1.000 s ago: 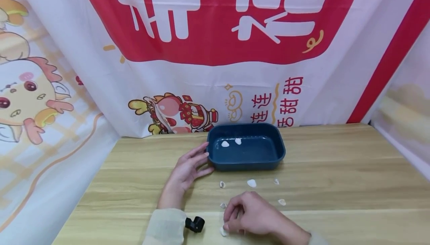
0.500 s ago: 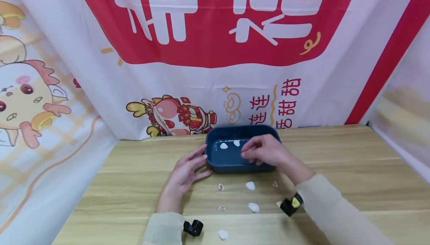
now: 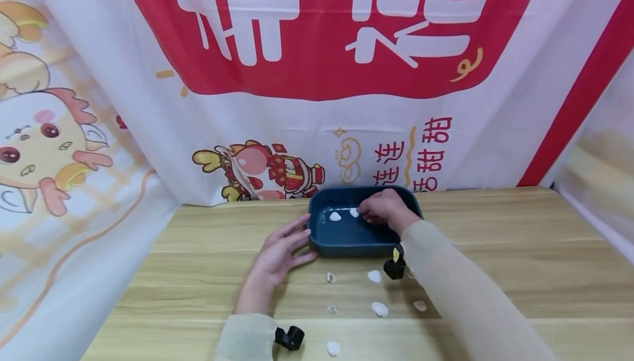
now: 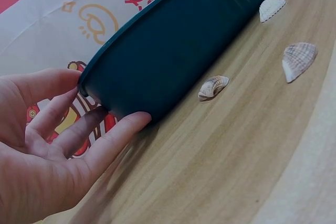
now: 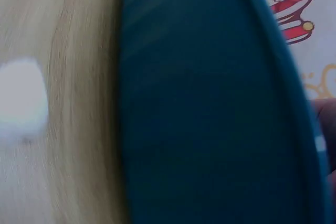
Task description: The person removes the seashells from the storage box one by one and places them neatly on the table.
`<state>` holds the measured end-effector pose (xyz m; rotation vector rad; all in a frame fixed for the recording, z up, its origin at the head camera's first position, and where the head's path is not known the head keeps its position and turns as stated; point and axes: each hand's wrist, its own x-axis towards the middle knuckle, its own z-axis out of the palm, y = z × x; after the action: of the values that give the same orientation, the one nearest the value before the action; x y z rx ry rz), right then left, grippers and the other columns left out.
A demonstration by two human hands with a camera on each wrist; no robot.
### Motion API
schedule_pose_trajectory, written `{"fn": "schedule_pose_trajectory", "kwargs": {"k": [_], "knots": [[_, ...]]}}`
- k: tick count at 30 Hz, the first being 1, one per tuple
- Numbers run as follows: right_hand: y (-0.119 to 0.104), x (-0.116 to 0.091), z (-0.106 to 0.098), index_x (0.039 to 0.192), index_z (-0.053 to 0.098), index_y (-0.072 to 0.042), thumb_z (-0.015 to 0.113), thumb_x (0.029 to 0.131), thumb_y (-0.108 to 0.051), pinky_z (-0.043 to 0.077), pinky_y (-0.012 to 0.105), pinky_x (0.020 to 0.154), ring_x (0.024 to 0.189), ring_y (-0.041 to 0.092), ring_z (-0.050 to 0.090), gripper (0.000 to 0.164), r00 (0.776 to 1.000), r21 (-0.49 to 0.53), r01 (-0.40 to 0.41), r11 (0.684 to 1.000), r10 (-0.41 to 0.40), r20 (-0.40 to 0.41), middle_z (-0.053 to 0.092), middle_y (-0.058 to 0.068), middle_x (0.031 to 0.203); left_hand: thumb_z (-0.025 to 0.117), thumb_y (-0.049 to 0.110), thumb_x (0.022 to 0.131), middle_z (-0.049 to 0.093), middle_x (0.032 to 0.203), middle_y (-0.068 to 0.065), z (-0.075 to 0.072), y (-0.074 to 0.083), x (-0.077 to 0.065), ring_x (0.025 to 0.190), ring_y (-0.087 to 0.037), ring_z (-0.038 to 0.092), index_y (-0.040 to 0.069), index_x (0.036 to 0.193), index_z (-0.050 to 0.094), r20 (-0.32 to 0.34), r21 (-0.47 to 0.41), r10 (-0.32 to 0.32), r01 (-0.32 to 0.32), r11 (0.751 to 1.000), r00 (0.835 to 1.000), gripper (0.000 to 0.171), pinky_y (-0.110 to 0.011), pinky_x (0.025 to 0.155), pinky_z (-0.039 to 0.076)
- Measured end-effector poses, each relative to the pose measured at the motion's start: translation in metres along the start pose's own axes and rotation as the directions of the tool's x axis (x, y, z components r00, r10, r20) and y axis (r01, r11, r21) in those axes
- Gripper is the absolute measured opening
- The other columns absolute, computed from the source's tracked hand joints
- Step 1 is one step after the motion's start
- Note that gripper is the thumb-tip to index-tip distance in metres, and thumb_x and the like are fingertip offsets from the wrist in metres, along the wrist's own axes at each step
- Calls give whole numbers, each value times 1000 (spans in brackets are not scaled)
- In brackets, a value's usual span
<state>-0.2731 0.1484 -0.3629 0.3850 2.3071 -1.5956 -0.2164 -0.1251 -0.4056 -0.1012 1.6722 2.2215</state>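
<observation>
A dark blue rectangular tray [image 3: 356, 251] stands near the table's back edge. Two white seashells lie inside, one seashell [image 3: 335, 216] to the left and another seashell [image 3: 354, 212] at my right hand's fingertips. My right hand [image 3: 388, 207] reaches over the tray with curled fingers at that shell's right edge; whether they pinch it is hidden. In the right wrist view the tray's wall [image 5: 205, 103] covers most of that hand. My left hand [image 3: 279, 248] touches the tray's left end with fairly straight fingers, from rim to base, as the left wrist view shows too.
Several seashells lie spread on the wooden table [image 3: 198, 295] in front of the tray, among them a ribbed shell [image 4: 299, 60], a curled shell [image 4: 213, 87] and a white shell [image 3: 333, 348]. A printed cloth [image 3: 317, 113] hangs right behind the tray.
My right hand has gone from a shell at the table's front into the tray, then on to the right-hand shell there. The front shell stays on the table. My left hand keeps its place.
</observation>
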Motion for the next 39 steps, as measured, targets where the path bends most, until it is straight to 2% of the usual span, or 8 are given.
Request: {"fn": "schedule_pose_trajectory", "kwargs": {"k": [3, 6, 11, 18, 24, 30, 39], "knots": [[5, 8, 4, 103, 77, 0, 78, 97, -11, 58, 22, 62, 65, 12, 67, 12, 997, 15, -60, 998, 60, -40, 74, 3, 78, 69, 10, 102, 52, 165, -12, 1, -2, 0, 148, -42, 55, 20, 155, 58, 8, -5, -8, 8, 1000, 1000, 55, -59, 108, 59], [7, 14, 8, 98, 76, -4, 81, 97, -16, 57, 22, 61, 64, 13, 67, 13, 991, 2, -103, 995, 102, -88, 72, 2, 75, 70, 11, 102, 52, 165, -13, 1, -2, 0, 149, -42, 54, 20, 156, 58, 10, -2, -5, 5, 1000, 1000, 55, -59, 108, 59], [4, 16, 14, 102, 74, -4, 82, 97, -19, 56, 22, 63, 66, 14, 70, 18, 987, -16, -109, 994, 106, -122, 73, 4, 77, 70, 11, 102, 52, 165, -13, 0, 0, 0, 148, -42, 54, 21, 155, 58, -4, -2, -6, 6, 1000, 1000, 55, -57, 106, 60], [3, 16, 18, 99, 70, -5, 89, 90, -19, 55, 22, 56, 58, 12, 69, 25, 980, -71, -113, 991, 99, -175, 71, 1, 66, 70, 12, 102, 54, 163, -11, 0, 1, 0, 147, -39, 56, 23, 153, 61, -19, -13, -24, 24, 1000, 1000, 54, -56, 105, 61], [2, 16, 20, 93, 72, -6, 87, 92, -23, 52, 26, 64, 61, 15, 69, 23, 980, -154, -110, 982, 81, -184, 72, 3, 69, 72, 12, 102, 56, 162, -8, 0, 1, 1, 145, -38, 59, 26, 151, 63, -32, -9, -30, 30, 1000, 999, 52, -56, 105, 62], [1, 20, 20, 94, 72, -7, 85, 94, -21, 52, 31, 73, 68, 19, 70, 19, 978, -146, -138, 980, 112, -177, 72, 5, 74, 72, 13, 102, 56, 162, -9, -1, 3, 1, 145, -39, 58, 25, 152, 63, -24, -1, -27, 27, 1000, 999, 52, -57, 105, 61], [4, 19, 21, 87, 76, -8, 83, 95, -20, 51, 32, 76, 71, 19, 69, 16, 982, -146, -113, 983, 87, -169, 72, 4, 74, 72, 13, 102, 54, 164, -10, -1, 3, 1, 147, -39, 56, 24, 153, 61, -17, -4, -32, 32, 999, 999, 54, -58, 107, 60]]}}
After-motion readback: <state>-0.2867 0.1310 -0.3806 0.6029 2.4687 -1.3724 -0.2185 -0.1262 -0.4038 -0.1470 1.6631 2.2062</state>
